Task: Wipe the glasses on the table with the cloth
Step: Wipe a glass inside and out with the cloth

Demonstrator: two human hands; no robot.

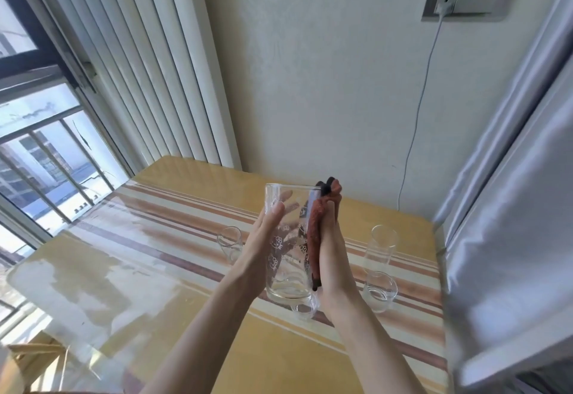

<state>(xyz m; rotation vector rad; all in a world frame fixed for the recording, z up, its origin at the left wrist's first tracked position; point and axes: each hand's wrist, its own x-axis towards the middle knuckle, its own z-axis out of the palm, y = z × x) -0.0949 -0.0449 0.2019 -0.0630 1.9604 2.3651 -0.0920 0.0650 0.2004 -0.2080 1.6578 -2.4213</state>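
Observation:
A tall clear glass (286,272) with white cartoon prints is held upright above the table. My left hand (260,238) grips its left side, fingers wrapped behind it. My right hand (333,238) presses a reddish-brown cloth (314,232) with a dark edge flat against the glass's right side. Other clear glasses stand on the table: one at the left (230,243), a tall one at the right (382,248), a short one in front of it (379,291), and a small one (304,308) partly hidden under the held glass.
The table (148,254) has a striped yellow cloth under a glossy cover. A window and white curtain are at the left. A grey fridge (508,207) stands against the table's right edge. A white cable (412,133) hangs from a wall socket.

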